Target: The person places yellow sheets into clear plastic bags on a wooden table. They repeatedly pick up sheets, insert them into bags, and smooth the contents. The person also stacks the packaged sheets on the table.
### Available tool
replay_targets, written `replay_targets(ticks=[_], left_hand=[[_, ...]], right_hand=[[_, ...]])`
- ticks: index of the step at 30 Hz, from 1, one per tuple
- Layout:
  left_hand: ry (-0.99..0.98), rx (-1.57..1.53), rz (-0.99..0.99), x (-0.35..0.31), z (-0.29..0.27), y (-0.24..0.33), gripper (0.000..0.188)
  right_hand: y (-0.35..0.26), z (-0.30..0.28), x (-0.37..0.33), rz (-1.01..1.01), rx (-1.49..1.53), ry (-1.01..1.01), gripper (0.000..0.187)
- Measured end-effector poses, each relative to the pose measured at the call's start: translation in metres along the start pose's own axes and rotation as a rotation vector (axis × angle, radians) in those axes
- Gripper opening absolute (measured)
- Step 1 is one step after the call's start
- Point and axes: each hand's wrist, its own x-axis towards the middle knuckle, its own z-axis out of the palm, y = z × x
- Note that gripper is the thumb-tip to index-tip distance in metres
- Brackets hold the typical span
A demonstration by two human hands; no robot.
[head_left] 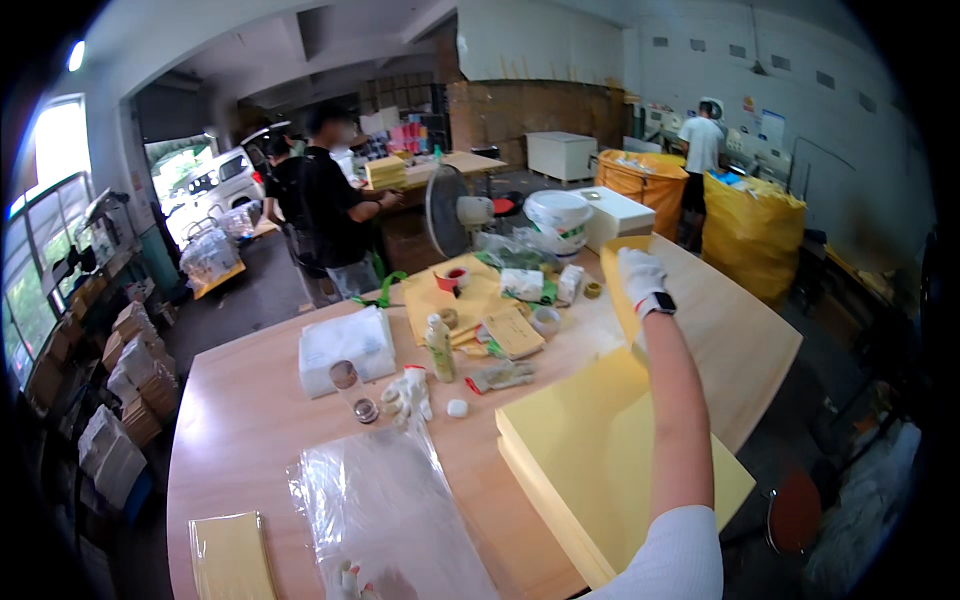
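Observation:
My right hand [641, 278], in a white glove with a dark watch at the wrist, reaches across the table. Its fingers are closed on a yellow paper sheet [622, 300] beyond the large stack of yellow paper [590, 440]. Only part of my left hand [350, 580], also gloved, shows at the lower edge, its fingers apart over a pile of clear plastic bags [385, 500]. A smaller yellow stack in clear wrap [232, 557] lies at the near left.
Loose gloves [408, 396], a bottle [440, 348], a clear cup [352, 388], white packets [347, 350] and tape rolls [545, 320] crowd the wooden table [240, 410]. Behind stand a fan [455, 210], a white bucket [558, 215] and yellow sacks [752, 240]. Other people stand farther back.

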Motion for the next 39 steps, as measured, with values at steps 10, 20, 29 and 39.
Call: replay_targets(ticks=[10,20,29,39], left_hand=[[-0.039,0.039,-0.234,0.029,-0.001,0.041,0.048],[-0.061,0.052,-0.356,0.042,-0.002,0.047,0.043],[-0.155,-0.049,-0.311,0.027,-0.002,0.046,0.038],[-0.314,0.106,-0.183,-0.046,-0.002,0.007,0.033]], right_hand=[[-0.222,0.131,0.014,-0.594,0.135,-0.131,0.017],[-0.222,0.161,-0.037,-0.779,-0.142,-0.791,0.03],[-0.15,0.073,-0.043,-0.679,0.434,-0.606,0.026],[-0.038,-0.265,-0.318,-0.324,0.554,-0.663,0.024]])
